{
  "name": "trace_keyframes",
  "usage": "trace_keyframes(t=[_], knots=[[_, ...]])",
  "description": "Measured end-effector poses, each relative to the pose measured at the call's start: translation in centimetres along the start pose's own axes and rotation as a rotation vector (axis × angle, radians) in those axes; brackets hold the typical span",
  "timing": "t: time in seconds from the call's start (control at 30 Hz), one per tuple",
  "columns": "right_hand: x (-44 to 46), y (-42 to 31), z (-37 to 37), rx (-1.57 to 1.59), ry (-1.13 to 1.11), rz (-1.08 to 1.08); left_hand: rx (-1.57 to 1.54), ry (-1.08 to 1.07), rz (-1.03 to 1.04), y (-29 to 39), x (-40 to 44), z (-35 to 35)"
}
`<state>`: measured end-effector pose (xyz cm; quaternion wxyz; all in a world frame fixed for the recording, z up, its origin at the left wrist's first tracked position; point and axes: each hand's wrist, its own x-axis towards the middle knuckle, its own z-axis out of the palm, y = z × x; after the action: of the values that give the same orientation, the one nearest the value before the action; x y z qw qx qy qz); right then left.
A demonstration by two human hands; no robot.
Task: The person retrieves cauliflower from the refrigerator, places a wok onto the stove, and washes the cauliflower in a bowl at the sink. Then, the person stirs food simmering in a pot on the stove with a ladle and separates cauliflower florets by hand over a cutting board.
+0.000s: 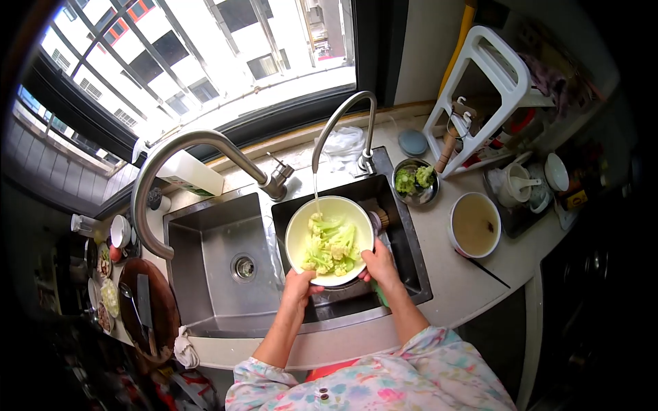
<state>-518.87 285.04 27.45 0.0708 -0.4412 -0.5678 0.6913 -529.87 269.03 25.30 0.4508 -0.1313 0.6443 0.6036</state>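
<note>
You are holding the bowl (295,236) over the right basin (411,274), where the right tap (365,163) is sending a thin stream (317,196) to its far left side. Your left hand (299,284) is grasping the near left rim; your right hand (380,264) is grasping the near right rim.

The bowl is probably feeling stiff and fairly light, though any water inside is adding weight and its wet rim is likely turning slippery; opposite sides of the rim are offering the surest hold. The cauliflower (332,246) is likely handling light and firm, its florets snapping easily, so stems are giving better grip.

You are facing 2 taps, counting the left tap (205,138), and 2 basins, counting the left basin (219,288). On the counter (445,294) to the right, 1 tub (473,256) and 1 steel bowl (419,199) are standing. The cauliflower pieces are overlapping too much for counting.
</note>
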Motion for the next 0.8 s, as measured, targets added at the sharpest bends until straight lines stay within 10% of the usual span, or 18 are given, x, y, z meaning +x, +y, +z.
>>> trace_keyframes(t=[0.33, 0.8], knots=[[9.1, -6.0, -1.0, -0.908, 0.575, -0.978, -0.058, 0.066, -0.124, -1.8, 0.1, -0.2], [16.4, -5.8, 0.5, -1.559, 0.631, -1.034, -0.076, 0.025, 0.052, -0.4, -1.7, -0.5]])
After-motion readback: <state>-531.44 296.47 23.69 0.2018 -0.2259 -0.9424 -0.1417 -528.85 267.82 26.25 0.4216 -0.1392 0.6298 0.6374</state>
